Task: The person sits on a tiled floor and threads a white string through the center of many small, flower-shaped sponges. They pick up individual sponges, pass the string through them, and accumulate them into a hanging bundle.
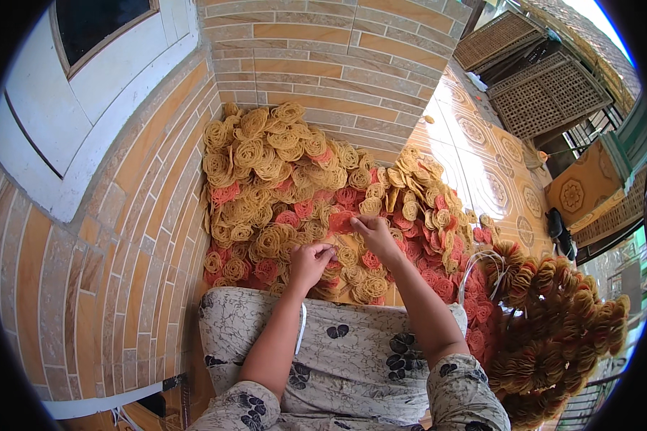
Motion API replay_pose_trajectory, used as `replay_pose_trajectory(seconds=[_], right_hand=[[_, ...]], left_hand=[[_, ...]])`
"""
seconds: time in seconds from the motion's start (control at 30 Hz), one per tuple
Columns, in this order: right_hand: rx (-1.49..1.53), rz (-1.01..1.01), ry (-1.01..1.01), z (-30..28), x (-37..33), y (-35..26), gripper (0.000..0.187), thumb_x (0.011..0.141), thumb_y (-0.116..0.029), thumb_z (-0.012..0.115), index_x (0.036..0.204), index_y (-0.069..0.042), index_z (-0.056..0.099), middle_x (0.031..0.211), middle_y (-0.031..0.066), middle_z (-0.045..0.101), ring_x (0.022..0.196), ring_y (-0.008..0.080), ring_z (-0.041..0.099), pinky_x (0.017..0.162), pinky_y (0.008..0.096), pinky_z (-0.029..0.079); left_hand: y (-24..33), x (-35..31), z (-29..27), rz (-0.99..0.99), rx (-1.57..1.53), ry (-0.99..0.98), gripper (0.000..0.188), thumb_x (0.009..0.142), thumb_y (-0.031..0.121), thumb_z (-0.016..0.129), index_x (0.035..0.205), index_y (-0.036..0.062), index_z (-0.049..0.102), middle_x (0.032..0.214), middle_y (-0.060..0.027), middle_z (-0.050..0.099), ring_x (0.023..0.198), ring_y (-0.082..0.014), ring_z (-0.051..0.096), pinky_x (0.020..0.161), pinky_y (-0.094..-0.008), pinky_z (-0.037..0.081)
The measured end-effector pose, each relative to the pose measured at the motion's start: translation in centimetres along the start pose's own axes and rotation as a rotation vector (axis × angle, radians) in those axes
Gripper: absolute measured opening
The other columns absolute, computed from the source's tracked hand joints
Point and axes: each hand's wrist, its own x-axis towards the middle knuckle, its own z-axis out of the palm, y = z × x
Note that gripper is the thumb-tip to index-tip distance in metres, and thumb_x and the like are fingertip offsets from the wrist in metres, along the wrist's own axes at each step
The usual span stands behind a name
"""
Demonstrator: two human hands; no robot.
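Observation:
My right hand [375, 235] pinches a flat coral-pink woven rosette [341, 222] by its edge, above the pile. To its left, my left hand [311, 264] is closed, thumb and fingertips pressed together. What it holds, if anything, is too small to make out. Beneath and beyond both hands spreads a heap of tan rosettes [269, 147], with coral-pink ones mixed in. A narrow white strip [301, 330] hangs beside my left forearm, over the patterned cloth on my lap.
Stacked rosettes strung into thick bunches [546, 337] stand at my right, beside a loop of white cord [474, 269]. A stone-patterned tiled wall [309, 57] bounds the heap behind and left. Woven lattice panels [546, 93] lean beyond the sunlit tiled floor [482, 161].

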Motion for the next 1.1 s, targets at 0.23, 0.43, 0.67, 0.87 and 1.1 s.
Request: replay_pose_trajectory(seconds=[0.23,0.43,0.67,0.87,1.1], right_hand=[[-0.405,-0.268,-0.018,1.1,-3.1,-2.1,0.029,0.096,-0.025,0.055,0.103,0.002,0.066,0.079,0.006,0.066,0.071,0.0124,0.057,0.065,0.0272,0.044],[-0.209,-0.272,-0.047,1.8,-5.0,-3.4,0.023,0.089,-0.019,0.063,0.1,0.0,0.066,0.088,0.0092,0.068,0.082,0.0186,0.062,0.074,0.0315,0.047],[-0.251,-0.364,0.252,1.0,-5.8,-4.5,0.014,0.082,-0.003,0.069,0.085,0.0,0.057,0.078,0.0072,0.065,0.074,0.013,0.061,0.069,0.0284,0.048],[-0.001,-0.206,0.26,-4.2,-5.4,-3.6,0.017,0.085,0.002,0.063,0.091,-0.001,0.048,0.082,0.0064,0.058,0.074,0.0155,0.065,0.063,0.0265,0.05],[0.466,-0.123,0.165,-3.7,-4.3,-1.5,0.017,0.088,0.003,0.06,0.089,-0.005,0.045,0.081,0.004,0.057,0.081,0.0159,0.066,0.069,0.0283,0.058]], left_hand=[[0.2,-0.6,-0.3,-0.021,0.02,-0.002,0.019,0.091,0.013,0.062,0.096,-0.003,0.07,0.077,-0.008,0.072,0.07,-0.0111,0.068,0.065,-0.0251,0.053],[0.8,-1.2,-0.3,-0.035,0.051,0.003,0.018,0.091,0.013,0.061,0.091,-0.0025,0.07,0.078,-0.0072,0.072,0.078,-0.0135,0.069,0.072,-0.0282,0.053],[4.2,-2.8,-1.8,0.066,0.112,0.084,0.03,0.089,0.018,0.062,0.117,0.0068,0.062,0.115,-0.0122,0.064,0.115,-0.0256,0.057,0.098,-0.0391,0.043],[5.1,-5.9,-7.7,-0.177,0.528,-0.2,0.047,0.09,0.028,0.062,0.131,0.0081,0.052,0.131,-0.0131,0.055,0.123,-0.0284,0.051,0.103,-0.0402,0.041],[6.3,-2.0,1.9,-0.024,0.03,-0.155,0.084,0.08,0.042,0.074,0.144,0.0088,0.031,0.142,-0.0184,0.043,0.131,-0.0279,0.042,0.107,-0.0396,0.036]])
